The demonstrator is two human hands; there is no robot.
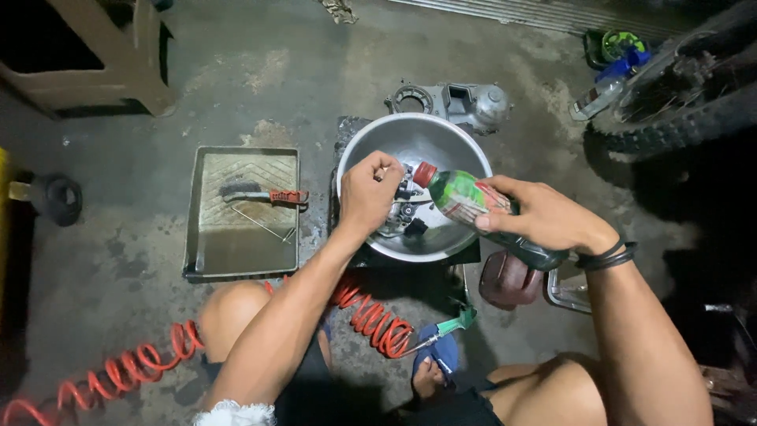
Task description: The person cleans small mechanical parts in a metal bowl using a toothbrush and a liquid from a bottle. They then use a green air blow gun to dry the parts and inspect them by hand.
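Bare knees and a coiled red air hose (371,319) frame a squat over the concrete floor.
Right hand (544,217) grips a green bottle (473,201) tilted, red cap down, into the steel bowl (441,138); left hand (367,193) pinches a small metal engine part (402,207) inside it.

There is one view only, from the squatting person's head, looking steeply down at the concrete floor (118,260) from close range. It faces forward past the knees and over the steel bowl (371,142) at centre, reaching a wheel (678,118) at the upper right edge.
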